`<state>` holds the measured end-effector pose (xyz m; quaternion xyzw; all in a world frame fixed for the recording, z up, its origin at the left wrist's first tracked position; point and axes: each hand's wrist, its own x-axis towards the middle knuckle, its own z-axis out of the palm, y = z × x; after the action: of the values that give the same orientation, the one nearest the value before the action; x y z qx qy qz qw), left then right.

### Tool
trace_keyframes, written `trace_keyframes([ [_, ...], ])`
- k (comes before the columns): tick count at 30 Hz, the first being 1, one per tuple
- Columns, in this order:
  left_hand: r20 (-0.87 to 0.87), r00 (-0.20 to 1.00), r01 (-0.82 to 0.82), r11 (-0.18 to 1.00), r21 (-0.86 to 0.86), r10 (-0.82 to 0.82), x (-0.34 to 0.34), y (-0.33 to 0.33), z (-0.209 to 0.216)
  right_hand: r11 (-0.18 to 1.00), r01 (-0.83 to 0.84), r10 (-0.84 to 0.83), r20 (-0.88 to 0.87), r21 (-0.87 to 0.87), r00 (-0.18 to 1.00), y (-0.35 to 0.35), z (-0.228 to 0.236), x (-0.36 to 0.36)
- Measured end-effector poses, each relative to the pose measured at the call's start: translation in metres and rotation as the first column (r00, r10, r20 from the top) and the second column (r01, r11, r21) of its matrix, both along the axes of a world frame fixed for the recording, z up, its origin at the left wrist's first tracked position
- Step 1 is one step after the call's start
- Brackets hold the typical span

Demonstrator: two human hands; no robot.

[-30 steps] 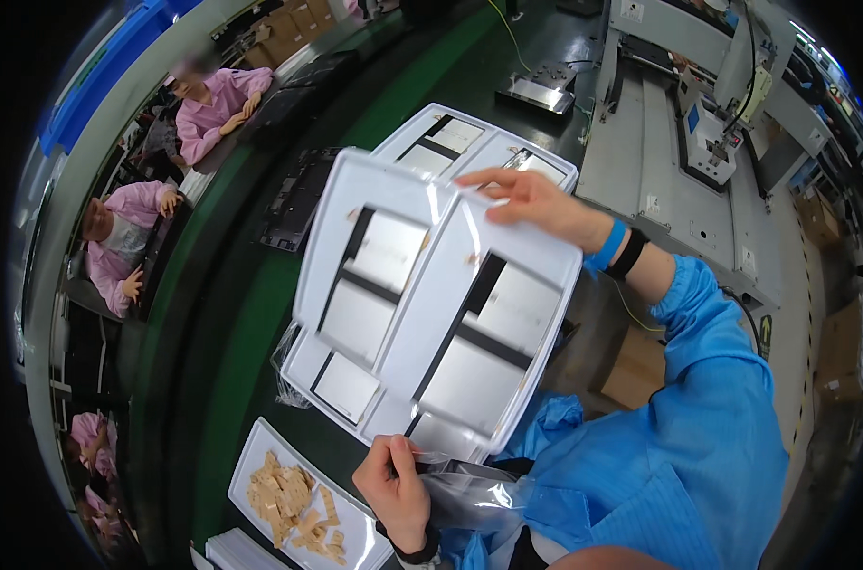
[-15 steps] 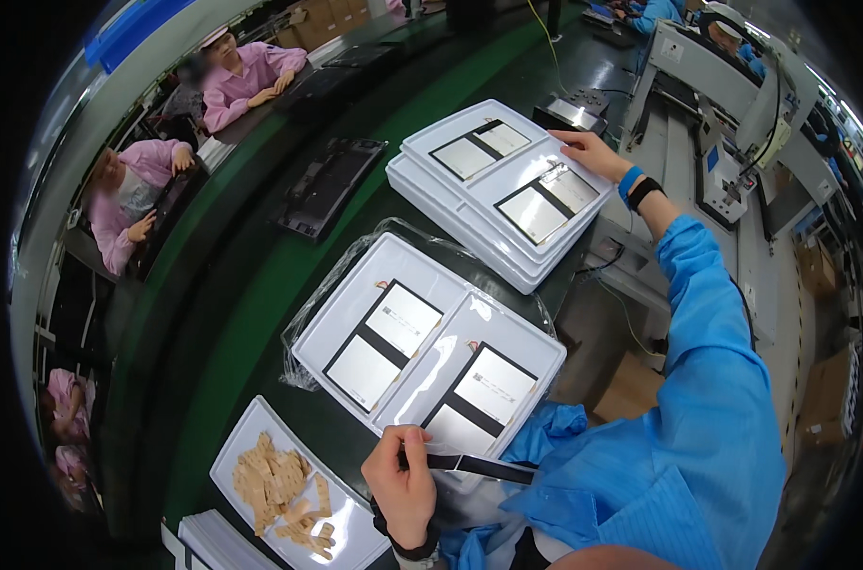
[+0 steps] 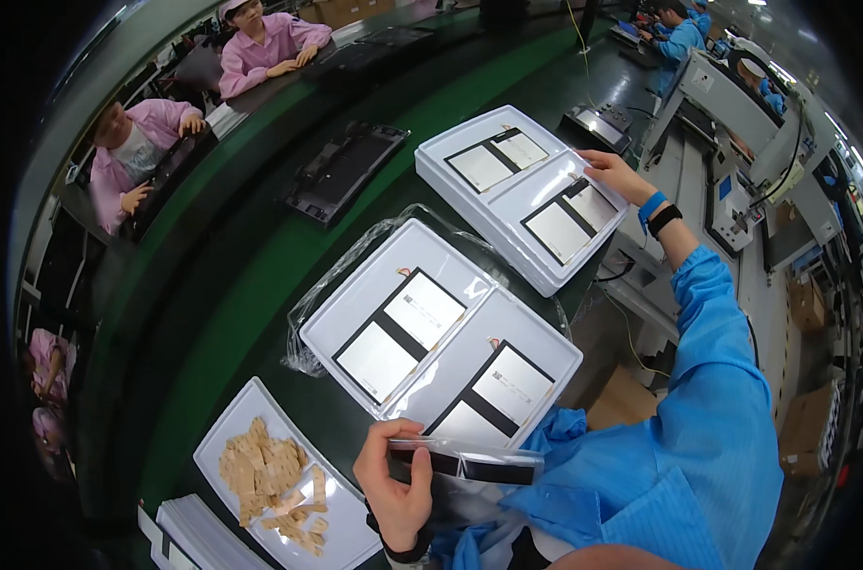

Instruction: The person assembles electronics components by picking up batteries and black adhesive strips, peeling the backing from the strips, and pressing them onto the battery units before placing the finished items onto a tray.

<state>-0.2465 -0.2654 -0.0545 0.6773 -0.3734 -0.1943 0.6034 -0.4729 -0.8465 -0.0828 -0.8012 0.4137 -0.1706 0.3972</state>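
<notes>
My left hand pinches a flat battery pack by one end, between thumb and fingers. It is tilted nearly edge-on, with black sections and a glossy clear surface. At the far right, my right hand grips the rim of the top white tray on a stack. Two silver-and-black battery packs lie in that tray, one per compartment. Nearer me sits another white two-compartment tray on clear plastic film. It holds a pack on the left and one on the right, partly covered by my left hand's pack.
A white tray of tan strips lies at the near left, beside stacked white trays. Behind stands a black device casing on the green line. People in pink sit across; a grey machine stands right.
The top tray has come down and lines up with the stack, my right hand still on its rim. The pack in my left hand has turned, showing more of its face.
</notes>
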Motion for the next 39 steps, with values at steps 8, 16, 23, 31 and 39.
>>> trace_keyframes([
  [8, -0.219, 0.921, -0.315, 0.946, 0.072, 0.323, 0.013, 0.012, 0.002, 0.754, -0.657, 0.636, 0.266, -0.012, 0.725, 0.217, 0.094, 0.137],
  [16, -0.258, 0.838, -0.503, 0.864, -0.026, 0.48, 0.036, 0.024, 0.008, 0.379, -0.924, 0.887, 0.268, 0.041, 0.376, 0.352, 0.083, 0.189],
  [23, -0.158, 0.761, -0.633, 0.774, 0.034, 0.629, 0.04, 0.044, 0.006, 0.438, -0.877, 0.793, 0.374, 0.2, 0.481, 0.392, 0.066, 0.195],
  [31, -0.251, 0.913, -0.323, 0.946, 0.043, 0.323, 0.052, 0.077, 0.003, 0.469, -0.841, 0.743, 0.396, 0.268, 0.54, 0.37, 0.069, 0.213],
  [39, 0.617, 0.783, -0.351, 0.873, 0.339, 0.075, 0.049, 0.027, 0.035, 0.376, -0.866, 0.837, 0.279, 0.33, 0.47, 0.368, 0.067, 0.216],
])
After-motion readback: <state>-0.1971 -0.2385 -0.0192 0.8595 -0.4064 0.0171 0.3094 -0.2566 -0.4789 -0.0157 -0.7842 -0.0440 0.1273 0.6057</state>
